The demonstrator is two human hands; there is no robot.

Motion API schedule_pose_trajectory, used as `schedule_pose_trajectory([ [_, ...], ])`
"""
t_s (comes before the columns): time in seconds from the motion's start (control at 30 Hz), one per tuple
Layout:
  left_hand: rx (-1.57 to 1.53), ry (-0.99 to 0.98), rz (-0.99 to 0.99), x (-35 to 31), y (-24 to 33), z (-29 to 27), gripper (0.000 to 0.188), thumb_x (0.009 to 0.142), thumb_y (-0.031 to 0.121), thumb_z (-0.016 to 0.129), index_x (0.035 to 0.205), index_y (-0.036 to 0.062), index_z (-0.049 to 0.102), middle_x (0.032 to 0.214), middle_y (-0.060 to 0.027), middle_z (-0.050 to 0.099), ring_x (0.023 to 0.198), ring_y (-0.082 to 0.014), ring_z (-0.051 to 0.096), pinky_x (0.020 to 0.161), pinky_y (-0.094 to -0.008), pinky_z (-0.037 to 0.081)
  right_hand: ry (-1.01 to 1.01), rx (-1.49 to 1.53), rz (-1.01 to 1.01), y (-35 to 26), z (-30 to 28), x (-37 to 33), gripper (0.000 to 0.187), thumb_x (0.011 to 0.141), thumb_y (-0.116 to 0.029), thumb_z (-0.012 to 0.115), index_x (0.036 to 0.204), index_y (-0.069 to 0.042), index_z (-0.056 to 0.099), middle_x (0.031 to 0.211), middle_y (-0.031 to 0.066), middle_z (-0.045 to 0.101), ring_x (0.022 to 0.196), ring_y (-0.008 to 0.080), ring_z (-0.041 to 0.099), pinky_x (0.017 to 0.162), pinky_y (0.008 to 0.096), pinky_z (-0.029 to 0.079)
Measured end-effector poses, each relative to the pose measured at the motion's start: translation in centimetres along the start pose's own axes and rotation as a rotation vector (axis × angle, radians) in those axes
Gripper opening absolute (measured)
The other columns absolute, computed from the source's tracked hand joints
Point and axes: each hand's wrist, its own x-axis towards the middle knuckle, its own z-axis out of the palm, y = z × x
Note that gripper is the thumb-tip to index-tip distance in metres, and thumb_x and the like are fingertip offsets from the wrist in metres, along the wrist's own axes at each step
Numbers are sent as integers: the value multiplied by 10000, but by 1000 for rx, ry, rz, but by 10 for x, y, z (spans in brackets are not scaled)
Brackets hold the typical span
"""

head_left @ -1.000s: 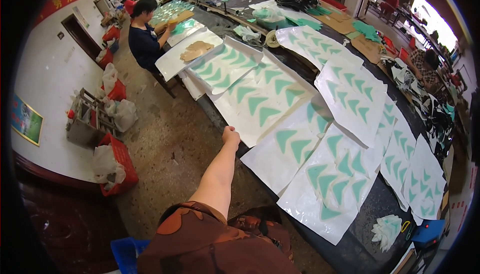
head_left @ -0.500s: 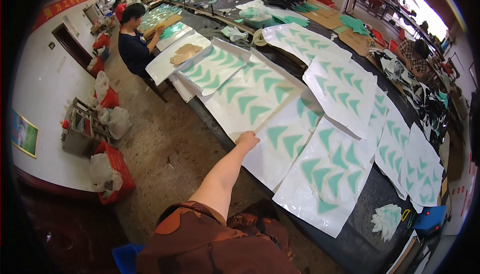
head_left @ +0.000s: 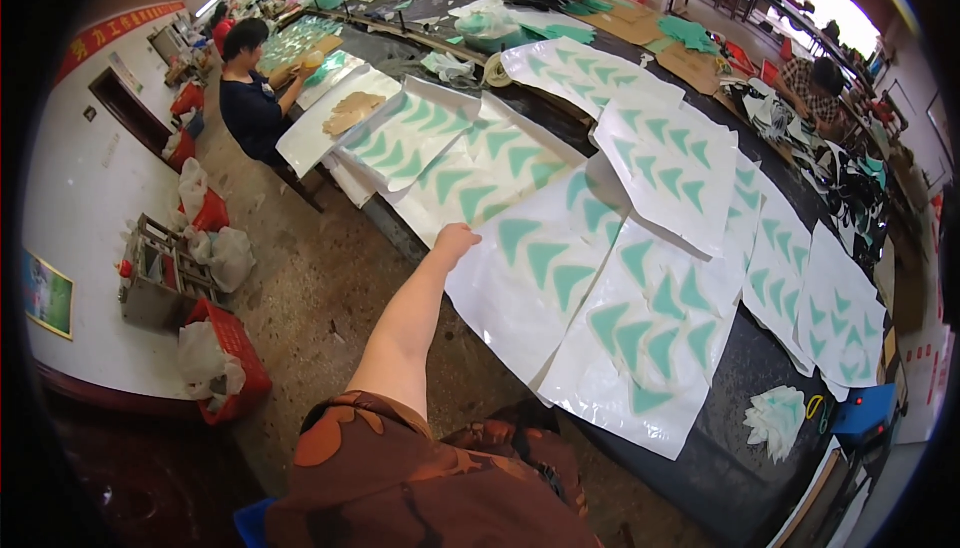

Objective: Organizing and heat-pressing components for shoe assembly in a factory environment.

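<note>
My left hand (head_left: 457,240) is closed on the far left corner of a white sheet (head_left: 490,298), with the arm stretched out over the table's near edge. The sheet carries rows of pale green chevron-shaped pieces (head_left: 545,260). Its pinched corner is raised and overlaps another white sheet (head_left: 425,210) lying farther off with similar green pieces. To the right a further patterned sheet (head_left: 615,388) lies beside it, and a loose one (head_left: 668,173) rests on top of its neighbours. My right hand is out of sight.
A co-worker (head_left: 250,98) sits at the table's far left, near a tan stack (head_left: 352,113) of cut pieces. Another person (head_left: 815,88) works at the right. Red baskets (head_left: 238,353) stand along the left wall. Scissors (head_left: 815,408) and a blue box (head_left: 862,413) lie at the right.
My left hand has moved away from me and slightly left, drawing the sheet's corner farther over the sheet beyond. The whole view has shifted a little.
</note>
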Motion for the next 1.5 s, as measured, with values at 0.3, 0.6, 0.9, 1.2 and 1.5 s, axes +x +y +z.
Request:
schedule_pose_trajectory([
  [0.3,552,-229,92,52,-24,48,367,743,193,567,1047,12,666,1081,-234,638,1030,-363,615,888,-429,490,481,-194,-403,132,21,-124,256,899,-160,570,1128,-47,581,989,76,626,870,185,597,739,303,463],
  [0.6,461,-206,184,55,68,111,531,777,369,634,1254,146,566,1213,-134,614,1124,-294,580,907,-419,472,522,488,109,-88,40,-114,205,865,-80,608,1067,-59,583,904,23,619,777,119,603,632,250,466],
  [0.9,473,-311,410,58,169,165,362,796,371,586,1034,112,670,1072,-127,661,1021,-325,607,856,-441,486,218,-1038,-729,55,25,-97,290,868,-177,502,1096,-35,613,1042,141,636,929,344,588,814,439,476],
  [1.2,215,-156,420,73,167,132,301,824,346,573,926,78,665,943,-132,670,898,-307,625,797,-420,487,404,-718,-521,-7,34,-102,277,879,-202,486,1020,-7,622,1059,209,601,991,384,550,824,460,460],
  [1.5,320,139,822,45,137,158,298,835,300,578,1050,99,633,968,-154,643,868,-326,620,751,-421,497,404,367,10,-87,29,-98,163,869,-110,617,1023,-61,592,789,21,606,670,111,573,572,249,456],
])
